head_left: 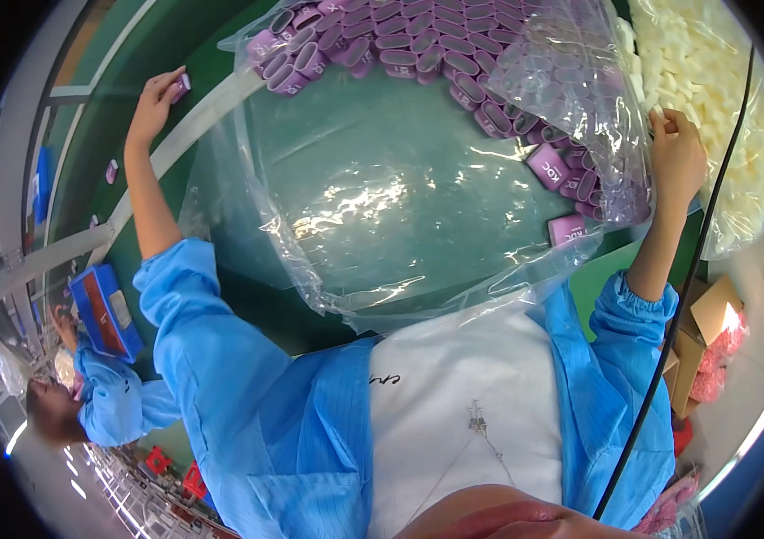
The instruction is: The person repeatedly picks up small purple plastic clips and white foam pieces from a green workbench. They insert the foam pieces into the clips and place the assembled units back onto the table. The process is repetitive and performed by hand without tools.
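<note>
One green work table (606,277) spans the space before me. On it, a clear plastic sheet (373,202) spreads across the middle. Far right: a clear bag (728,232) of cream-coloured pieces. Many purple cases (404,40), oval and open-ended where their ends show, lie massed along the sheet's far and right sides; some on the right are under clear film. Left: one co-worker in blue sleeves (126,409), near a blue tray (133,344). Near right: an open cardboard box (714,310).

My left hand (162,97), far left past a pale curved rail (198,119), pinches a single purple case (182,84) at the fingertips. My right hand (678,151), at the cream bag's left edge, has fingers bunched, pinching one small whitish piece (658,113); its exact shape I cannot tell.
</note>
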`<state>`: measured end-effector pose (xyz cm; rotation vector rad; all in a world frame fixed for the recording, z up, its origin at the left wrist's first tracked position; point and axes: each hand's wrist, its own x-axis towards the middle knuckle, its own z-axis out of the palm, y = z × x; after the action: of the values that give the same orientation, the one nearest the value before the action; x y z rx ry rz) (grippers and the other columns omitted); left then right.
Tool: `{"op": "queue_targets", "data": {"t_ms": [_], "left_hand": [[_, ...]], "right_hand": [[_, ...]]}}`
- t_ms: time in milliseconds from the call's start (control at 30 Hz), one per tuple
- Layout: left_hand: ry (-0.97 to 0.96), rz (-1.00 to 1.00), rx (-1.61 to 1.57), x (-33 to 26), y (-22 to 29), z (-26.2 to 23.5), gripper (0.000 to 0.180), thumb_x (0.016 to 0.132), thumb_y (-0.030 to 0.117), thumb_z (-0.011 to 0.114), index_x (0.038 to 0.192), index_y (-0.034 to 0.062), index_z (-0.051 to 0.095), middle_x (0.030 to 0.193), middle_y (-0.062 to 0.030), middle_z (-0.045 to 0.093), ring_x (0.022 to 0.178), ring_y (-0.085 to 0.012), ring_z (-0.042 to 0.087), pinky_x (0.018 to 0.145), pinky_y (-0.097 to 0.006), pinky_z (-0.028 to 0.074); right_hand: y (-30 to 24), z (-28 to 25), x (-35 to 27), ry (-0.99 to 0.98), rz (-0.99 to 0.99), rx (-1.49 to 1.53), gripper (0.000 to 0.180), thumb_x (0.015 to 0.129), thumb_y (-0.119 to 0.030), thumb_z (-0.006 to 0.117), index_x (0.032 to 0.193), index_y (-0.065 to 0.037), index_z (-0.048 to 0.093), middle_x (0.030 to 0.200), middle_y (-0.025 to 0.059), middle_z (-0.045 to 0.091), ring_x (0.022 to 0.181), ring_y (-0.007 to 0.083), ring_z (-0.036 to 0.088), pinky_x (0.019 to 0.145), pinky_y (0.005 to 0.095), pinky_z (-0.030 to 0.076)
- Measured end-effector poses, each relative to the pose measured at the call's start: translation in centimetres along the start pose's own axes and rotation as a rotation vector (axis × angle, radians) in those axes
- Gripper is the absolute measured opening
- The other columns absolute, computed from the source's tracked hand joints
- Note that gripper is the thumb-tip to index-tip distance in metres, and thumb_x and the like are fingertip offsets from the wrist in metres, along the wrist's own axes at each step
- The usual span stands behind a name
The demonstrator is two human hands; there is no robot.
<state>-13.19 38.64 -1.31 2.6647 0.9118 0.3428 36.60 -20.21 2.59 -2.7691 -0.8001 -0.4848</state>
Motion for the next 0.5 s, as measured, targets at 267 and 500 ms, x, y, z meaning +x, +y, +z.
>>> {"op": "queue_targets", "data": {"t_ms": [267, 500], "left_hand": [[0.307, 0.117, -0.089, -5.3, 28.1, 2.9, 0.034, 0.078, 0.024, 0.085, 0.101, 0.0059, 0.069, 0.093, -0.0061, 0.067, 0.081, -0.0201, 0.06, 0.075, -0.033, 0.05], [0.37, 0.068, 0.134, -7.4, 29.9, 5.8, 0.031, 0.079, 0.014, 0.083, 0.104, 0.0027, 0.067, 0.092, -0.0105, 0.068, 0.091, -0.0254, 0.066, 0.078, -0.034, 0.052]], "right_hand": [[-0.3, -2.9, -2.3, 0.055, 0.093, 0.682, 0.024, 0.089, -0.021, 0.078, 0.102, -0.003, 0.071, 0.085, 0.006, 0.071, 0.072, 0.0111, 0.065, 0.068, 0.0274, 0.053], [-9.0, -4.4, -6.7, -0.199, -0.136, 1.124, 0.017, 0.084, 0.002, 0.078, 0.095, 0.004, 0.065, 0.098, 0.0087, 0.071, 0.074, 0.008, 0.063, 0.067, 0.0225, 0.054]]}}
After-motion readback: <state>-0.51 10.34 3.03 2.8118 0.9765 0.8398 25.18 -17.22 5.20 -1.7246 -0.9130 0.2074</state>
